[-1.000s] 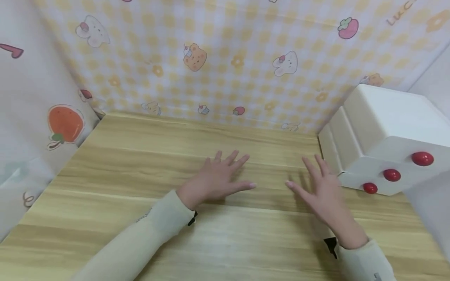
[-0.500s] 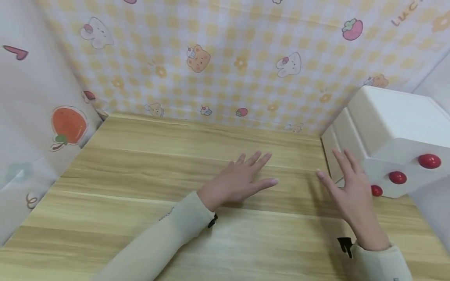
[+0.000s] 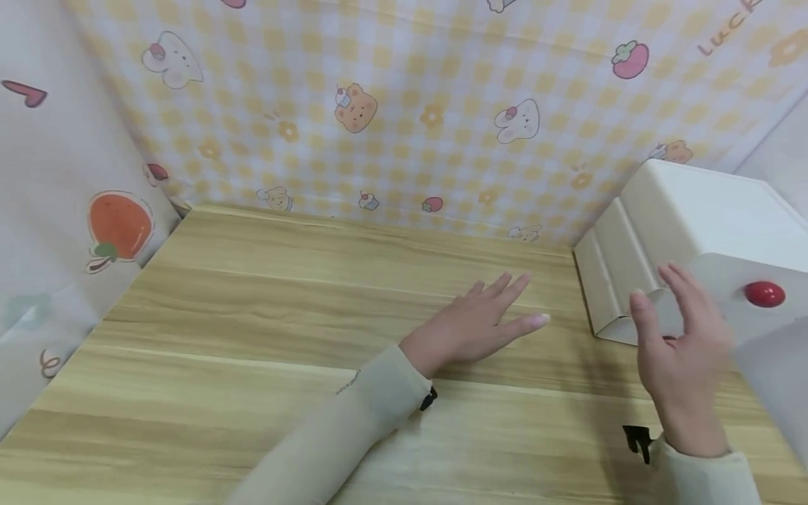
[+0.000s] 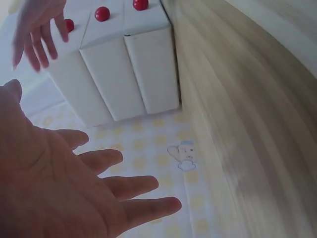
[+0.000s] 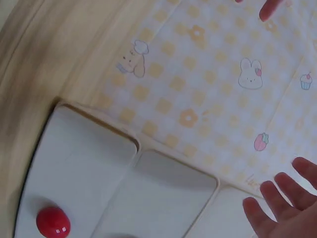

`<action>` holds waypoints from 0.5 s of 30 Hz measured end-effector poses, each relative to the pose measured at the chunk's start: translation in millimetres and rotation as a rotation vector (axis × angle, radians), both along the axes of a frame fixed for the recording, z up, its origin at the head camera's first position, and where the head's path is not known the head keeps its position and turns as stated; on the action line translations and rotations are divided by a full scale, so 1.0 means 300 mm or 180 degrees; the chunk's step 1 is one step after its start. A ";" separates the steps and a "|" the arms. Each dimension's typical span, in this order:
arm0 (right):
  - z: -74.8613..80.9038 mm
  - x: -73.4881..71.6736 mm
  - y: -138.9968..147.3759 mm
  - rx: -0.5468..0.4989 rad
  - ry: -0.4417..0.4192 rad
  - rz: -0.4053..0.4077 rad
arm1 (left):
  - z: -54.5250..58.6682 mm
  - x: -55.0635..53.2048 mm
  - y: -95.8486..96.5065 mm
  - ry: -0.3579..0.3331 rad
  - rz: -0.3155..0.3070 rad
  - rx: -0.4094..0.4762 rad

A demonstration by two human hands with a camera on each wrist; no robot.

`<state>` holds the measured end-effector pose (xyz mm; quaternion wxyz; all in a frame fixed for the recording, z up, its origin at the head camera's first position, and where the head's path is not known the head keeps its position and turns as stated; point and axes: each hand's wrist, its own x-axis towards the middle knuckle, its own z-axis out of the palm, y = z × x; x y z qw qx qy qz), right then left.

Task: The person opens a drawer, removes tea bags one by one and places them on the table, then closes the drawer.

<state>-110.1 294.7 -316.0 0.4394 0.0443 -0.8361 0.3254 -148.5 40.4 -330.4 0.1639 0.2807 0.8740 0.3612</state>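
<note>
A white three-tier drawer unit (image 3: 738,203) with round red knobs stands at the right on the wooden table. My right hand (image 3: 684,358) is raised in front of it, fingers extended and thumb apart, holding nothing. It hides most of the lower drawers in the head view; the top red knob (image 3: 765,294) shows beside it. My left hand (image 3: 476,322) reaches over the table to the left of the unit, fingers spread and nothing in them. From the left wrist, the left palm (image 4: 59,183) faces the drawer sides. In the right wrist view the right fingers (image 5: 282,198) overlap the unit's edge.
The wood-grain table (image 3: 252,301) runs up to a yellow checked cloth (image 3: 404,91) printed with bears, rabbits and strawberries. White cloth (image 3: 57,210) closes the left side. The drawer unit sits in the back right corner, close to the right-hand wall (image 3: 779,393).
Both hands have moved to the right. The right hand has gone from beside the drawer unit to in front of it, turning more upright and covering the lower knobs.
</note>
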 end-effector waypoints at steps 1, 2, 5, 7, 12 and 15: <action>0.004 -0.001 0.002 -0.0033 0.0133 -0.0055 | -0.002 -0.001 0.009 -0.0003 0.0001 0.0011; 0.009 -0.001 0.004 -0.0057 0.0266 -0.0100 | -0.005 -0.003 0.018 -0.0012 0.0004 0.0034; 0.032 -0.001 -0.002 -0.0140 0.0576 -0.0299 | -0.011 -0.009 0.042 -0.0083 0.0016 0.0098; 0.051 0.004 -0.009 -0.0229 0.0662 -0.0427 | -0.013 -0.011 0.058 -0.0134 0.0003 0.0133; 0.091 0.017 0.011 -0.0479 0.0662 -0.0707 | -0.014 -0.015 0.103 -0.0193 -0.0094 0.0180; 0.090 0.022 0.055 -0.0651 0.0517 -0.0786 | -0.016 -0.009 0.137 -0.0168 -0.0149 0.0155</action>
